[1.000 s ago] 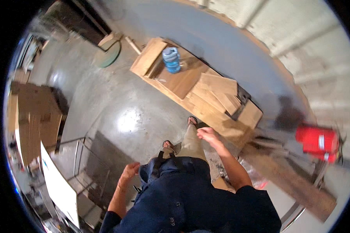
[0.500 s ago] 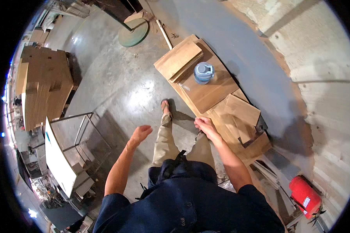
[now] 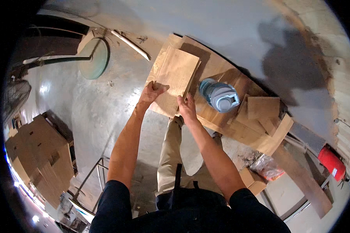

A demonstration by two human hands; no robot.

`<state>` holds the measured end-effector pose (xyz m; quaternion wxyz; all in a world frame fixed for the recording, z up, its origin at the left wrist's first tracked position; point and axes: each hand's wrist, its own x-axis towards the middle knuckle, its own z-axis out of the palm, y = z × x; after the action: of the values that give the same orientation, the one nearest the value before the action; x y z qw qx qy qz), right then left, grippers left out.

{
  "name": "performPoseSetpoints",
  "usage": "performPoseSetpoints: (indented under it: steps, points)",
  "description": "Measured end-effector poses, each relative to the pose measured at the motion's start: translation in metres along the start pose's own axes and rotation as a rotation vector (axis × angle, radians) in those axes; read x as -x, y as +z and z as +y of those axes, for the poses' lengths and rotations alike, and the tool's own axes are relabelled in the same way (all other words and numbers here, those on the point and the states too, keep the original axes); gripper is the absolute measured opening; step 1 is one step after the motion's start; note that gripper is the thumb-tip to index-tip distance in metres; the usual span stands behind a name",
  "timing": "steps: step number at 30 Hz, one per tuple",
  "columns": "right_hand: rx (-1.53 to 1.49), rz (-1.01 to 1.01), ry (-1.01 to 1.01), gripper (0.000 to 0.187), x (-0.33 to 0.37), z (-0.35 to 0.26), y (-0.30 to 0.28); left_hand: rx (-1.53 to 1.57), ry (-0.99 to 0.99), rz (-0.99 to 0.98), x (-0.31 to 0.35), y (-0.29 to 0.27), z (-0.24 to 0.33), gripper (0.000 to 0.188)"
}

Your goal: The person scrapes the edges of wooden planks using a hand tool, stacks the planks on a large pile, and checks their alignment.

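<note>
A small stack of light wooden boards point(image 3: 179, 68) lies at the far left end of a low bench covered in wood panels. My left hand point(image 3: 149, 94) is at the stack's left edge, thumb and fingers apart, with fingertips reaching over the top board. At the right edge my right hand point(image 3: 187, 108) has its thumb on the top board and its fingers down along the side, closed on the edge. Right of the stack, a large blue translucent water jug point(image 3: 218, 95) with a grey lid and handle stands on a darker wood panel point(image 3: 237, 79).
Smaller wood offcuts point(image 3: 263, 108) lie at the bench's right end. Beyond the stack are a white rod point(image 3: 130, 44) and a round green base point(image 3: 94, 58) with a pole. Cardboard point(image 3: 39, 149) and a metal frame point(image 3: 87, 180) stand left; a red cylinder point(image 3: 332, 161) is right.
Both hands have moved forward from in front of my body to the board stack. My view has turned and shifted closer to the bench's left end.
</note>
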<state>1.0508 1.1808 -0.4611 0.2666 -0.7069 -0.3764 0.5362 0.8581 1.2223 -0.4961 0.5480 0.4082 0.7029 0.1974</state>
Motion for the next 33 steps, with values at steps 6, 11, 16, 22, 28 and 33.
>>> performPoseSetpoints:
  steps: [6, 11, 16, 22, 28, 33]
  points:
    - [-0.156, 0.134, 0.142, 0.034, -0.029, 0.037, 0.028, 0.190, -0.085, -0.102, -0.001, 0.015, 0.014, 0.036]
    - [-0.097, 0.238, 0.119, 0.025, -0.038, 0.055, 0.027, 0.095, -0.026, -0.036, 0.010, 0.028, 0.043, 0.031]
    - [-0.239, 0.165, 0.226, 0.021, -0.018, 0.015, 0.018, 0.132, -0.068, -0.014, 0.024, 0.013, 0.056, 0.034]
    - [-0.546, -0.032, 0.167, 0.026, 0.058, -0.033, -0.007, 0.413, -0.113, -0.054, 0.091, -0.027, 0.060, 0.067]
    - [-0.364, -0.509, 0.127, 0.064, 0.127, -0.063, -0.030, 1.009, -0.167, -0.040, 0.226, -0.011, 0.013, 0.078]
    - [0.332, -0.597, -0.229, 0.051, 0.196, -0.093, -0.048, 1.201, -0.123, 0.110, 0.326, 0.039, -0.037, 0.058]
